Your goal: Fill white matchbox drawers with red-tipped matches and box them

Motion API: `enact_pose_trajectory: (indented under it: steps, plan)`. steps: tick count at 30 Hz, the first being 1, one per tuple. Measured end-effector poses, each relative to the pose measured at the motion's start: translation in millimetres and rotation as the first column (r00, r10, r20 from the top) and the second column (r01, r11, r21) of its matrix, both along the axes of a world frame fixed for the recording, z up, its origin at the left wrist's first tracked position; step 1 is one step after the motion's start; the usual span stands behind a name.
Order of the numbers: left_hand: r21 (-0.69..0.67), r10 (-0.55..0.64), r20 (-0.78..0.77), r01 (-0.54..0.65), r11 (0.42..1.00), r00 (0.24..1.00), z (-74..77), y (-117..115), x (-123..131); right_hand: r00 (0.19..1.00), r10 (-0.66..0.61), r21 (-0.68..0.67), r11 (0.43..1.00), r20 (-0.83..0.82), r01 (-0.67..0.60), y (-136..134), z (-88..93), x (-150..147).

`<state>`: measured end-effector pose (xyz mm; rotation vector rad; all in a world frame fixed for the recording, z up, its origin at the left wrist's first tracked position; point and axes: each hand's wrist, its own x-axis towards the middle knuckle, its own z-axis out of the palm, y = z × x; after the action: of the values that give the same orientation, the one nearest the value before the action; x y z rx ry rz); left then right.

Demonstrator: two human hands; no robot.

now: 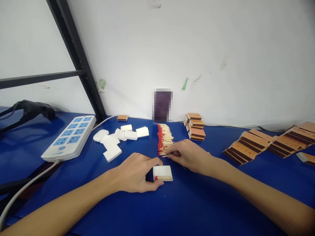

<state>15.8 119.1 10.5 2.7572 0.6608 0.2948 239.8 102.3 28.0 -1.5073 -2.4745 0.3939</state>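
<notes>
A small white matchbox tray (163, 170) lies on the blue table, with a few red-headed matches along its near side. My left hand (139, 172) holds this tray, thumb at the near edge and index finger at the far edge. Beyond it, a long row of loose matches (165, 136) stretches back toward the wall, red heads to the left. At the near end of that row, my right hand (188, 154) has its thumb and fingertips pinched together on a match (163, 156); whether it grips more than one cannot be made out.
Several white trays (112, 153) and a white rounded case (100, 135) lie to the left, near a power strip (70, 136). Stacked matchbox sleeves (197, 133) stand at the back right; more sleeves (242, 152) lean in rows farther right. One matchbox (122, 117) sits by the wall.
</notes>
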Motion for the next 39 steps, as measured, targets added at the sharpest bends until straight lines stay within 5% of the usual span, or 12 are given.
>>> enact_pose_trajectory:
  steps: [39]
  plan:
    - [0.031,-0.022,0.019,0.022,0.999,1.0,1.0,0.1,0.3,0.999,-0.001,-0.018,1.0,0.045,0.002,-4.8,1.1,3.4]
